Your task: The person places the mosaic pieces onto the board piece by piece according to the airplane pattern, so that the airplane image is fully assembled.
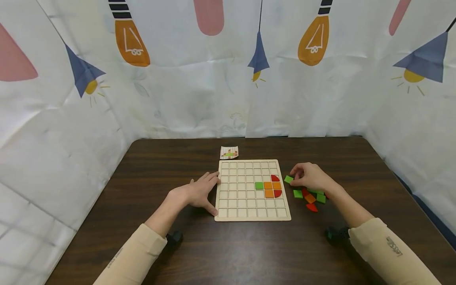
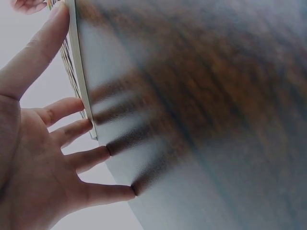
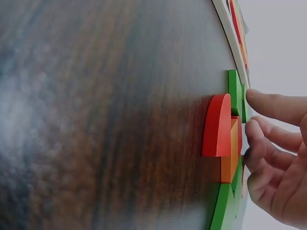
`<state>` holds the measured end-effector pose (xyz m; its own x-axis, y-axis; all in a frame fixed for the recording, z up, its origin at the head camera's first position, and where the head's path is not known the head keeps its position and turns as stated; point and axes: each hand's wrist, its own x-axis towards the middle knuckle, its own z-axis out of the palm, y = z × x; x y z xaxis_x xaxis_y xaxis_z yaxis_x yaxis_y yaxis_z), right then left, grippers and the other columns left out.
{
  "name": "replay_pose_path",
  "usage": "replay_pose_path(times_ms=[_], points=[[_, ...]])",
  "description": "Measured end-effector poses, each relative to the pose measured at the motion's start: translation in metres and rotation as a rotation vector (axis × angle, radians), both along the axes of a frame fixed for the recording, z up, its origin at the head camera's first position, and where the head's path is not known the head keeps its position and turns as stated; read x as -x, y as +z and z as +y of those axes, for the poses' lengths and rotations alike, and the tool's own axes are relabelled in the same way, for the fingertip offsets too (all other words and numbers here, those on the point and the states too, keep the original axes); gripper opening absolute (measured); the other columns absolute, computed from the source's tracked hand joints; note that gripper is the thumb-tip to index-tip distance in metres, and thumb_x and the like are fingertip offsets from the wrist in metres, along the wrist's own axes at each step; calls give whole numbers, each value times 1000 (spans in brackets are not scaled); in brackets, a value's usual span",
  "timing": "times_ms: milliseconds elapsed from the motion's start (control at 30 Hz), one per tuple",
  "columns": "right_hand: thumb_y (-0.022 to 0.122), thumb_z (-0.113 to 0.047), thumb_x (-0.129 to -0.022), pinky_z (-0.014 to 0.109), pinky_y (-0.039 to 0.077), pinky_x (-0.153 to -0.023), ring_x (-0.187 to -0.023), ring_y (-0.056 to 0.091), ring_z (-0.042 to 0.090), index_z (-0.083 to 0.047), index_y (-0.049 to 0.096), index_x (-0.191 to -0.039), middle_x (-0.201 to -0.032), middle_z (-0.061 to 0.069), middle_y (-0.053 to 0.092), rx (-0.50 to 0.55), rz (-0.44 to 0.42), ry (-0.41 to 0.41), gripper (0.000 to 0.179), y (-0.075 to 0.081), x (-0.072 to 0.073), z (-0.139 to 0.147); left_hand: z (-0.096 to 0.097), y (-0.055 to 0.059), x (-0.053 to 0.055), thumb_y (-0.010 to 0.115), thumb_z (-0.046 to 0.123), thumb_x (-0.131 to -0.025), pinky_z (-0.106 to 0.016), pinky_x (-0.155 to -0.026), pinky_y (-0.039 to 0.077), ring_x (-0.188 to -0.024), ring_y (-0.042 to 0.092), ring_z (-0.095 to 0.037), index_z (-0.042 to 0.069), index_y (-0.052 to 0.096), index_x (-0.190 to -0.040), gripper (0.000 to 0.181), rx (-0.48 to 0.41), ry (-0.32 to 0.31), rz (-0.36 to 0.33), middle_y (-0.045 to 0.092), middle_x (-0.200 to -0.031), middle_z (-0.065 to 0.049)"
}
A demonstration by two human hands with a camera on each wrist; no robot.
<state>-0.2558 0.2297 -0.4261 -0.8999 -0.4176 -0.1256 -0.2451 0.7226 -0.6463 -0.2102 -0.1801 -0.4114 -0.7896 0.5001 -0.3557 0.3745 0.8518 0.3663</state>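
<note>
A square wooden grid board (image 1: 236, 200) lies on the table. On its right side sit a green square tile (image 1: 259, 185), several orange square tiles (image 1: 268, 185) and two red quarter-round tiles (image 1: 275, 178). My left hand (image 1: 201, 192) rests at the board's left edge, its fingers spread and the thumb touching the near left corner. Beyond the board's right edge, my right hand (image 1: 310, 176) pinches a green square tile (image 1: 288, 179) between thumb and fingertips. In the right wrist view that tile is partly hidden behind another green tile (image 3: 234, 93).
Loose tiles lie right of the board, among them a green tile (image 1: 298, 194), an orange tile (image 1: 310, 198) and a red quarter-round tile (image 1: 312, 207). A small printed pattern card (image 1: 229, 152) lies behind the board. Patterned white cloth (image 1: 185, 99) hangs around the dark wooden table (image 1: 242, 253).
</note>
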Motion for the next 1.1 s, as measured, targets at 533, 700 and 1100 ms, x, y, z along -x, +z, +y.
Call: replay_pose_path(times_ms=[533,700,1100], points=[[80,-11,-90,36,47,-67,-69,54,18,1,69,-109,-78,1,60,-43,29,28,25,-2,4,-3,-1,0,0,91,48,-76,-79,-107,19,-155,8,-42,9,43,-149,96,-5,-1,-1,11,-170,-15],[81,-14,-90,35,47,-67,-70,54,18,0,69,-109,-80,2,61,-46,25,23,27,-3,5,-4,-1,0,-1,91,48,-76,-79,-107,18,-154,8,-42,8,42,-150,97,-4,-1,-4,11,-170,-15],[77,-14,-92,35,49,-66,-69,57,17,1,70,-108,-80,1,64,-56,37,35,23,-4,3,-4,-1,1,-1,91,47,-77,-79,-108,18,-155,7,-42,9,43,-149,95,0,-4,-8,11,-170,-15]])
